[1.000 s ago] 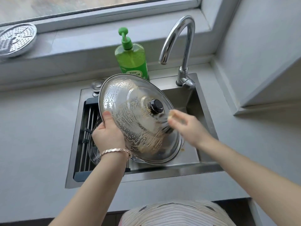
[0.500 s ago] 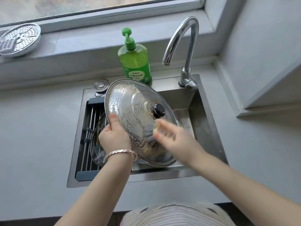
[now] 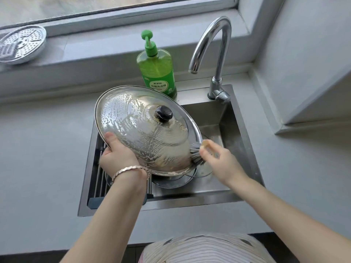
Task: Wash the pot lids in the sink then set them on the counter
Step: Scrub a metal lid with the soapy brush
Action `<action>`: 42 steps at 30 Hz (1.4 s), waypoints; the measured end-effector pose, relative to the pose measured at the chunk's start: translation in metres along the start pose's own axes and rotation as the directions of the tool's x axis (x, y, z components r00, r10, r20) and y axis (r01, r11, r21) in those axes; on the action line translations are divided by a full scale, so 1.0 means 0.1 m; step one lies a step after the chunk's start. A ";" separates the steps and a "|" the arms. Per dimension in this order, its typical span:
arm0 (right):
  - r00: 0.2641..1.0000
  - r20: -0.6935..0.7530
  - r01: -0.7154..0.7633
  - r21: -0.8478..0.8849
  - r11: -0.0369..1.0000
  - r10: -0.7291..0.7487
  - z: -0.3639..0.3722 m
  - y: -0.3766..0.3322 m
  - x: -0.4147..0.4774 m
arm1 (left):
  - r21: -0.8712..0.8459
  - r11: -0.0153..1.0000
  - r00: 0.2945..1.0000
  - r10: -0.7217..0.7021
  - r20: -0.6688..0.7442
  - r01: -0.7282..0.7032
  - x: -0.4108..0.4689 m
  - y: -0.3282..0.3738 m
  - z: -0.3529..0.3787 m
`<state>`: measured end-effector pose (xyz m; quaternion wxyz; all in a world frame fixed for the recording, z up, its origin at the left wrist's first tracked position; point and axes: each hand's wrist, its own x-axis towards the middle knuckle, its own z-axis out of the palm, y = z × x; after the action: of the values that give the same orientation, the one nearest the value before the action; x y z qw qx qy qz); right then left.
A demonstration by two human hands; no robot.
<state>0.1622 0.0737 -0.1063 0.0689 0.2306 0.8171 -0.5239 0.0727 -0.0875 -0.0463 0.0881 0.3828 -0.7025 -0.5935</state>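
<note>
With left hand (image 3: 117, 158) gripping soapy lid (image 3: 136, 130) by near rim, tilted above left half of sink (image 3: 171, 204). With right hand (image 3: 222, 164) clutching brush (image 3: 195, 154), bristles touching lid's right edge. More lids (image 3: 171, 182) below, on sink bottom.

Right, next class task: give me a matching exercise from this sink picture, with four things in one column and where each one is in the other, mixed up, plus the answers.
Things
1. pot lid
2. soap bottle
3. steamer tray
4. brush

Places
A. on the window ledge, far left
B. gripped in the right hand, bristles against the lid's lower edge
C. standing behind the sink, left of the tap
D. tilted over the sink, left hand gripping its rim

Pairs: 1-D, 2-C, 3-A, 4-B
</note>
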 end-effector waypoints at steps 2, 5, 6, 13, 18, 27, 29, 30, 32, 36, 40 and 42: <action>0.993 0.058 0.108 -0.003 0.994 -0.108 0.08 -0.07 -0.10 | -0.014 1.000 1.000 -0.020 -0.005 0.020 -0.01 0.01 0.01; 0.967 0.167 0.194 -0.004 0.981 -0.190 0.16 -0.17 -0.30 | -0.009 0.999 0.999 -0.040 0.001 0.040 -0.01 0.02 -0.01; 0.977 0.136 0.165 0.007 0.986 -0.165 0.11 -0.13 -0.24 | 0.016 0.999 0.999 -0.035 0.007 0.035 -0.02 0.03 -0.02; 0.990 0.075 0.110 0.071 0.991 -0.115 -0.02 -0.05 0.08 | 0.142 0.989 0.998 0.027 0.061 -0.036 -0.16 -0.03 -0.09; 1.000 0.021 -0.017 0.101 0.995 0.015 -0.21 0.05 0.27 | 0.146 0.989 0.993 0.020 0.115 -0.037 -0.20 -0.09 -0.16; 0.989 0.121 0.074 0.132 0.988 -0.090 -0.17 0.05 0.21 | 0.183 0.975 0.977 0.089 0.194 -0.125 -0.23 0.00 -0.17; 0.998 0.029 -0.060 0.036 0.998 0.059 -0.26 0.25 0.37 | 0.206 0.966 0.967 0.104 0.231 -0.153 -0.24 -0.01 -0.18; 0.990 -0.012 -0.142 -0.029 0.989 0.142 -0.30 0.35 0.42 | 0.222 0.959 0.961 0.115 0.253 -0.174 -0.25 -0.01 -0.18; 0.973 -0.105 -0.206 0.001 0.979 0.205 -0.35 0.42 0.44 | 0.261 0.940 0.948 0.143 0.285 -0.221 -0.25 0.00 -0.16; 0.982 -0.172 -0.031 0.227 0.973 0.071 -0.35 0.15 0.41 | 0.327 0.908 0.914 0.123 0.387 -0.261 -0.26 0.03 -0.06; 1.000 0.015 -0.027 0.066 0.997 0.026 -0.21 -0.09 0.40 | 0.461 0.846 0.881 0.023 0.473 -0.269 -0.16 0.14 0.09; 1.000 0.023 -0.017 0.066 0.998 0.015 -0.17 -0.07 0.43 | 0.528 0.810 0.856 -0.066 0.512 -0.253 -0.03 0.22 0.18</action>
<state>0.1235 0.0993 -0.1087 0.0747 0.2333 0.7966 -0.5526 0.0549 -0.0715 -0.0301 -0.1901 0.1846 -0.8653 -0.4256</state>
